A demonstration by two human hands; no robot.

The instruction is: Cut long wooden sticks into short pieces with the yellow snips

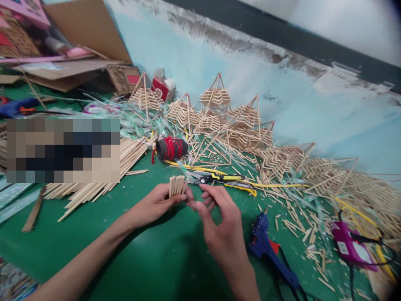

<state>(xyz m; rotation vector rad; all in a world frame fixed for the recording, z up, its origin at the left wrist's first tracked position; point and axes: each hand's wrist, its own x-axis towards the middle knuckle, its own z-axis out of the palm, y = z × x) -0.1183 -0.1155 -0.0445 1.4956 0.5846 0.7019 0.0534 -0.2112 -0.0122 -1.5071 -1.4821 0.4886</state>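
Note:
My left hand (163, 201) is closed around a small bundle of short wooden sticks (177, 186), which stand upright side by side with their cut ends showing. Close beside it, my right hand (221, 217) has its thumb and forefinger apart and the other fingers curled; I see nothing between them. Its thumb tip is near the left fingertips, and whether they touch I cannot tell. Just beyond the hands lie yellow-and-black cutters (216, 179) and a yellow utility knife (242, 187). A blue glue gun (265, 242) rests to the right of my right hand.
Long sticks (103, 171) are piled at left, partly behind a blurred patch. A dark roll wound with red cord (172, 148) lies mid-table. Stick pyramid frames (216, 98) line the wall. Cut pieces (294, 221) and a purple box with cables (352, 244) are at right on the green table (134, 259).

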